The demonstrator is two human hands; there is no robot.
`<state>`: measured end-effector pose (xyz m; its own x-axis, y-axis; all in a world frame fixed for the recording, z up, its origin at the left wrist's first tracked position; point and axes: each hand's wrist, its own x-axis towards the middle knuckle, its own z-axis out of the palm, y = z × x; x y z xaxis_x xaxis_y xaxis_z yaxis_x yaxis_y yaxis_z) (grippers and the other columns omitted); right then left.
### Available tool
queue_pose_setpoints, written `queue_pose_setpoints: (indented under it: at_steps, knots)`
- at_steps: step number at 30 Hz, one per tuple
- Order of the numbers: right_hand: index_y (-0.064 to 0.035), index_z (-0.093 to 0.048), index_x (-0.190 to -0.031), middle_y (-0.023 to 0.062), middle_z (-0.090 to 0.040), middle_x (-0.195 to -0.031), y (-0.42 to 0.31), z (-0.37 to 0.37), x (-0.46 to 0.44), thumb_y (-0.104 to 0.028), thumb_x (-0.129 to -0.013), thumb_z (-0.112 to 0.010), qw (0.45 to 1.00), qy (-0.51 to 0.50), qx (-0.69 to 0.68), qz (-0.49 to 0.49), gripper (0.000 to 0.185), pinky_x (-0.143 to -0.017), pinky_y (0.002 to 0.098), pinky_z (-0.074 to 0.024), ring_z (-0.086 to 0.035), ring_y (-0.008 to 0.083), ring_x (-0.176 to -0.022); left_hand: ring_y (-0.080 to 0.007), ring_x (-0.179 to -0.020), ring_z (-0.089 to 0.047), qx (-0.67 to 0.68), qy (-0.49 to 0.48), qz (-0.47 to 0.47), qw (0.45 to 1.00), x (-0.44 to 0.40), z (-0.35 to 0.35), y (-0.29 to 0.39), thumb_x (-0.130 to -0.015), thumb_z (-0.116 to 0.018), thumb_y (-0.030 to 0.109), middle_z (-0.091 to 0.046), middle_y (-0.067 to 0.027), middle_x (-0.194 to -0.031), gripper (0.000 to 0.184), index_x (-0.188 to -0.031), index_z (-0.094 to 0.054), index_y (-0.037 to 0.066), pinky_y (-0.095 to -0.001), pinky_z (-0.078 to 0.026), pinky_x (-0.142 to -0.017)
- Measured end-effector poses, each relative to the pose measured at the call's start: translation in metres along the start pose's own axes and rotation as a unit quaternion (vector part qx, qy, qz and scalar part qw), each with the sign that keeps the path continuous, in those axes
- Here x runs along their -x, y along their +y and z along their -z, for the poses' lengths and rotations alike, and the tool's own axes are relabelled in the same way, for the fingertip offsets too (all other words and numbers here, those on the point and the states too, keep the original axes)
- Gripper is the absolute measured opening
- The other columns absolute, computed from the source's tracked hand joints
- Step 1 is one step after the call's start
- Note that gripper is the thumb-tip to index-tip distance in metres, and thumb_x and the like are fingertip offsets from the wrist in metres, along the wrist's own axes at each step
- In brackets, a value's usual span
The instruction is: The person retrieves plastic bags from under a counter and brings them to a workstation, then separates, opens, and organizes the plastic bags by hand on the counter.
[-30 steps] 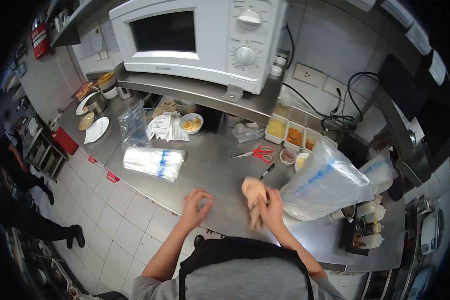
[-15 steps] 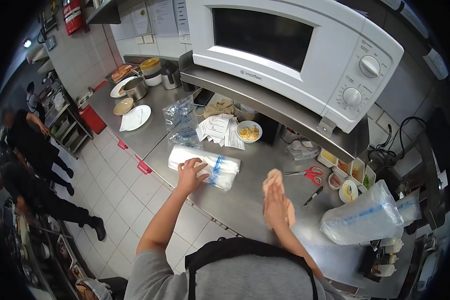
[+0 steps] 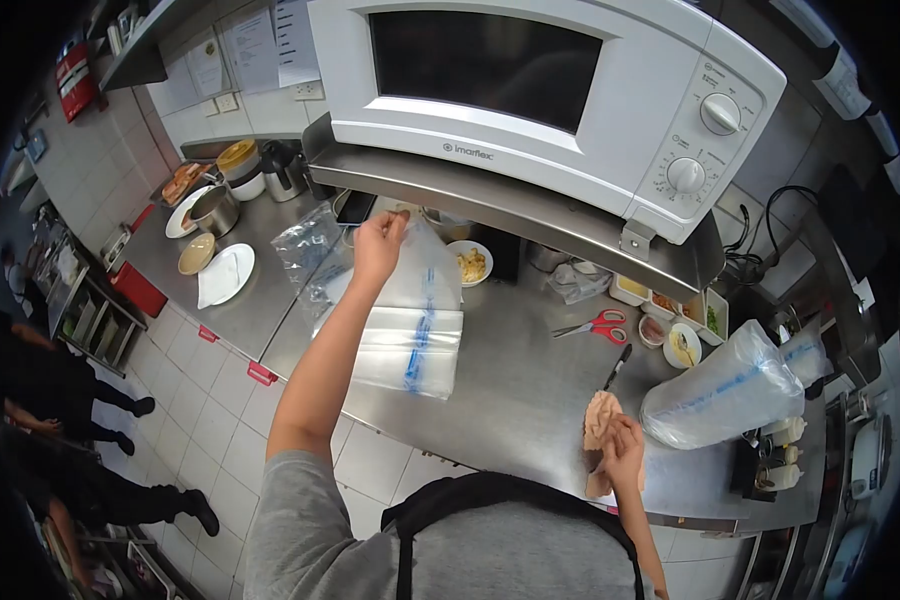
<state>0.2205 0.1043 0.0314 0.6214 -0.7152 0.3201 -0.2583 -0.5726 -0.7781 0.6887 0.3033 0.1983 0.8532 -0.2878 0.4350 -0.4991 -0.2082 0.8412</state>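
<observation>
My left hand point(image 3: 378, 248) is closed on the upper edge of a clear plastic bag point(image 3: 428, 275) with blue print. The bag's upper part is raised toward the microwave shelf, and the folded plastic stack point(image 3: 385, 355) lies below it on the steel counter. Near the counter's front edge, my right hand point(image 3: 625, 450) has its fingers closed on a peach-coloured cloth point(image 3: 601, 417), which is crumpled beneath it. A black marker-like pen or knife point(image 3: 618, 366) lies just beyond the cloth, with red-handled scissors point(image 3: 600, 325) farther back.
A white microwave point(image 3: 490, 100) stands on a shelf above the steel counter point(image 3: 510, 400). To the right are a large plastic bag roll point(image 3: 725, 390) and food containers point(image 3: 660, 300). A bowl of yellow food point(image 3: 472, 263) and a plate point(image 3: 232, 275) sit leftward. Other people stand far left.
My left hand has risen from the stack toward the shelf, pulling the plastic up and open. My right hand and the cloth have moved right and nearer the front edge. The view has shifted.
</observation>
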Motion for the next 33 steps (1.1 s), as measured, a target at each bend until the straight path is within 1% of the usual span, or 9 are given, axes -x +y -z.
queue_pose_setpoints:
  at_steps: [4,8,11,14,17,20,23,30,33]
  knots:
    - [-0.0015,-0.057,-0.11,0.0123,-0.055,-0.115,-0.082,-0.03,-0.027,-0.039,-0.087,-0.053,0.923,-0.164,-0.286,-0.201,0.044,-0.085,0.0339,-0.0419,-0.055,0.0253,-0.104,-0.0109,-0.062,-0.055,0.107,-0.034,-0.09,0.99,0.047,-0.013,0.056,-0.085,-0.062,0.02,-0.062,-0.0096,-0.068,0.022,-0.084,-0.064,-0.002,-0.0274,-0.042,-0.056]
    - [-0.0055,-0.035,-0.132,0.0114,-0.055,-0.114,-0.091,-0.062,-0.065,-0.057,-0.086,-0.045,0.697,-0.224,-0.592,-0.337,0.069,-0.082,0.0363,-0.043,-0.056,0.0238,-0.103,-0.0234,-0.084,-0.061,0.118,-0.284,-0.181,0.934,0.178,-0.023,0.095,-0.083,-0.063,0.012,-0.063,-0.0104,-0.088,0.013,-0.088,-0.064,0.0,-0.0318,-0.047,-0.076]
    - [-0.004,-0.027,-0.133,0.012,-0.053,-0.117,-0.098,-0.061,-0.096,-0.055,-0.085,-0.05,0.669,-0.264,-0.6,-0.352,0.074,-0.076,0.0354,-0.0442,-0.058,0.022,-0.098,-0.027,-0.097,-0.058,0.172,-0.529,-0.134,0.82,0.244,-0.045,0.075,-0.086,-0.059,0.017,-0.06,-0.0143,-0.103,0.02,-0.098,-0.063,0.002,-0.0331,-0.044,-0.085]
    - [-0.0086,-0.04,-0.125,0.0102,-0.059,-0.109,-0.078,-0.08,-0.113,-0.047,-0.083,-0.06,0.777,-0.314,-0.395,-0.376,0.06,-0.064,0.0311,-0.0459,-0.06,0.0166,-0.086,-0.0289,-0.105,-0.054,0.195,-0.633,-0.172,0.729,0.266,-0.06,0.057,-0.087,-0.059,0.021,-0.057,-0.0161,-0.111,0.029,-0.108,-0.059,0.002,-0.0331,-0.042,-0.091]
    - [-0.0061,-0.048,-0.118,0.0069,-0.063,-0.094,-0.071,-0.106,-0.112,-0.031,-0.079,-0.07,0.855,-0.371,-0.224,-0.285,0.051,-0.055,0.0253,-0.0436,-0.058,0.0102,-0.072,-0.0308,-0.109,-0.052,0.119,-0.587,-0.103,0.794,0.248,-0.045,0.047,-0.086,-0.06,0.024,-0.055,-0.017,-0.115,0.037,-0.113,-0.055,0.0,-0.0347,-0.04,-0.094]
    - [-0.002,-0.055,-0.11,0.004,-0.064,-0.081,-0.064,-0.129,-0.111,-0.016,-0.077,-0.069,0.922,-0.355,-0.077,-0.136,0.039,-0.056,0.0242,-0.0444,-0.056,0.0087,-0.062,-0.0326,-0.103,-0.053,0.019,-0.345,-0.073,0.936,0.214,-0.024,0.006,-0.078,-0.067,0.022,-0.056,-0.0186,-0.108,0.038,-0.108,-0.058,0.0,-0.0391,-0.041,-0.091]
    - [-0.0011,-0.053,-0.113,0.0095,-0.065,-0.086,-0.057,-0.139,-0.108,-0.013,-0.076,-0.066,0.937,-0.343,0.006,-0.06,0.041,-0.065,0.0299,-0.0482,-0.061,0.017,-0.069,-0.0319,-0.089,-0.054,-0.244,-0.169,-0.071,0.952,0.206,0.003,-0.047,-0.071,-0.072,0.019,-0.056,-0.0178,-0.094,0.036,-0.099,-0.059,0.001,-0.0408,-0.043,-0.083]
    - [-0.0007,-0.043,-0.126,0.0152,-0.061,-0.105,-0.088,-0.158,-0.114,-0.036,-0.073,-0.068,0.953,-0.301,0.03,-0.004,0.068,-0.079,0.0365,-0.0473,-0.061,0.0255,-0.093,-0.0322,-0.087,-0.056,-0.142,-0.235,-0.029,0.961,0.212,0.008,-0.079,-0.072,-0.07,0.018,-0.058,-0.0152,-0.091,0.026,-0.091,-0.06,0.003,-0.0401,-0.045,-0.077]
    - [0.0013,-0.059,-0.105,0.0065,-0.061,-0.07,-0.068,-0.183,-0.115,-0.033,-0.07,-0.075,0.956,-0.276,-0.002,0.096,0.052,-0.059,0.0292,-0.0459,-0.056,0.0142,-0.063,-0.0316,-0.089,-0.057,-0.114,-0.232,-0.007,0.966,0.212,-0.003,-0.091,-0.077,-0.065,0.017,-0.06,-0.0143,-0.093,0.02,-0.09,-0.06,0.002,-0.0388,-0.045,-0.078]
